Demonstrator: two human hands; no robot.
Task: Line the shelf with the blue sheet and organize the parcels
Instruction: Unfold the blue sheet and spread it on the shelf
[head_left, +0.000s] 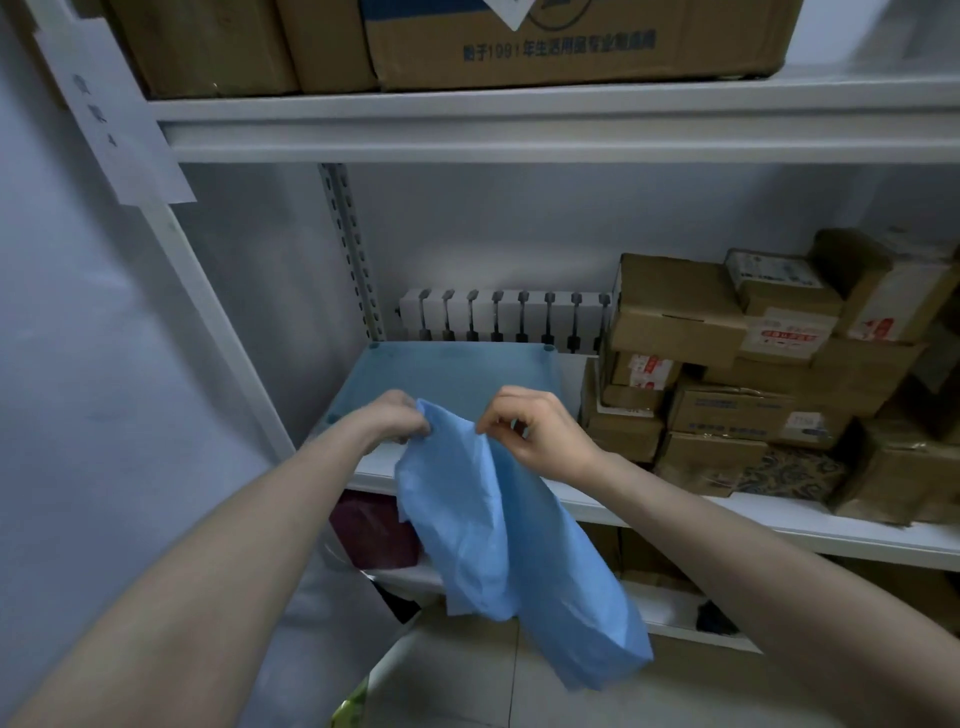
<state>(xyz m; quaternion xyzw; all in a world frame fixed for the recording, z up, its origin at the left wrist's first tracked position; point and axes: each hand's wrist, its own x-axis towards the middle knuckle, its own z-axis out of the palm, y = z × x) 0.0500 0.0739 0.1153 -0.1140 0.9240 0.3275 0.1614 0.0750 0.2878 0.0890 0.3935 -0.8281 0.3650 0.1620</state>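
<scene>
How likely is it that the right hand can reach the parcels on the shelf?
Probably yes. The parcels are stacked just right of the right hand, nothing between. But it and the left hand pinch the blue sheet, so it must release that first.

We hold the blue sheet (498, 525) with our left hand (395, 415) and right hand (535, 426); parcels (753, 374) stand stacked at the right of the shelf (779, 525).
</scene>
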